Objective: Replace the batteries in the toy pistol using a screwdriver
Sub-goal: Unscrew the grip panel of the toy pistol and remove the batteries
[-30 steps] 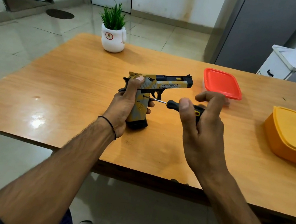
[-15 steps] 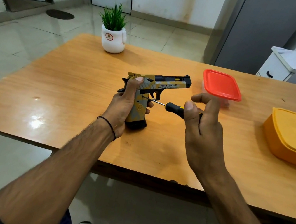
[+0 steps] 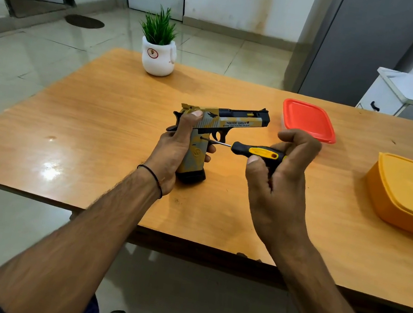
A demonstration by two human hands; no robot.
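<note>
A yellow, grey and black toy pistol (image 3: 228,120) stands upright with its grip base on the wooden table (image 3: 91,122), barrel pointing right. My left hand (image 3: 178,149) wraps the back of the grip. My right hand (image 3: 276,183) pinches a black and yellow screwdriver (image 3: 257,152) held level. Its thin metal tip touches a small screw hole on the side of the grip, just below the trigger. No batteries are in sight.
A white pot with a green plant (image 3: 158,52) stands at the table's far edge. A red-lidded container (image 3: 308,119) lies behind my right hand, and an orange lidded box (image 3: 410,195) sits at the right. A white cabinet (image 3: 409,98) stands beyond the table.
My right hand has shifted its fingers along the screwdriver handle, so more of the yellow handle shows. The tip stays at the grip and the pistol has not moved.
</note>
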